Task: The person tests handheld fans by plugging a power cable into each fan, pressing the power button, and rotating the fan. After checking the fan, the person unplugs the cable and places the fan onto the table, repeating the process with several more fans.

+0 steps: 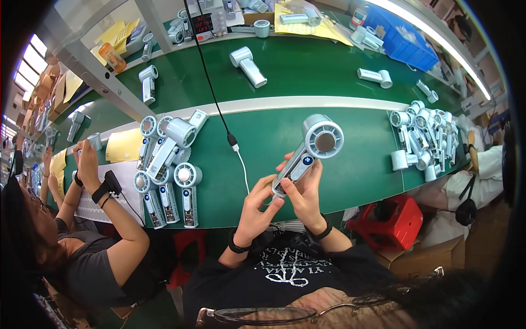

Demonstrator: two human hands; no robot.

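A pale blue-grey handheld fan (323, 140) is held up in front of me, its round head tilted away toward the upper right. Its handle shows an open strip with a circuit board and a small lit round display. My right hand (307, 197) wraps the handle, thumb laid along its front. Closed around the handle's lower end is my left hand (260, 205), fingers pinched there. A white cable (243, 170) hanging from a black lead runs down behind my left hand; whether it is plugged into the fan is hidden.
Several similar fans (164, 159) lie piled at left, and a larger heap (424, 134) sits at right. Beyond a white rail, fans lie on the green belt (307, 66). A co-worker's hand (87, 159) works at left. A red stool (389, 222) stands below the bench.
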